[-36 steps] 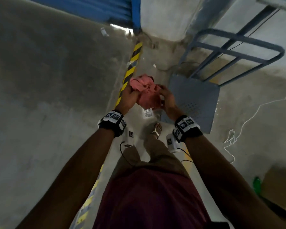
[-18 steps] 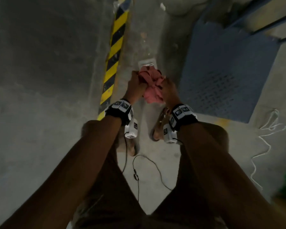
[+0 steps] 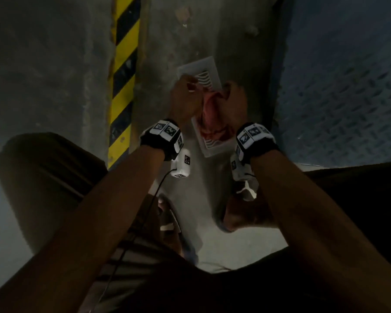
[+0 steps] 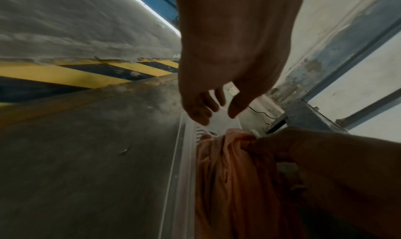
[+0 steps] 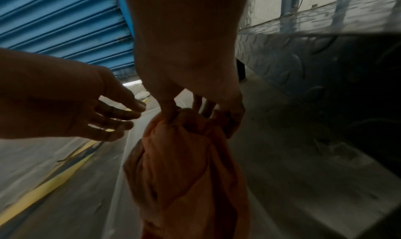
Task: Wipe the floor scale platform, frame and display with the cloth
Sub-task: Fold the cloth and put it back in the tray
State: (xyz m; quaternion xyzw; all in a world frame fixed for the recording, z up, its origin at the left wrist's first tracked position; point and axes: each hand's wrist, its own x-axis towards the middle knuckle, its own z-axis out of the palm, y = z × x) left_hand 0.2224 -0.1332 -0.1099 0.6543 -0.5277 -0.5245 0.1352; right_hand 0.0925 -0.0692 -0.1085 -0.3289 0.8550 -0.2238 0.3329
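A bunched pink-orange cloth hangs from my right hand, whose thumb and fingers pinch its top. The cloth droops over a white slotted plate lying on the concrete floor. My left hand hovers just left of the cloth with its fingers spread and relaxed, holding nothing. The scale's blue diamond-plate platform lies to the right of both hands, and its side wall is close by my right hand. A blue frame post rises behind the cloth.
A yellow-and-black hazard stripe runs along the floor to the left. A blue roller shutter stands at the back. My knees and sandalled feet are below the hands. A thin black cable lies near the frame base.
I have crouched down and both hands have dropped with the cloth to the floor beside the platform. The left hand has let go of the cloth; the right still holds it.
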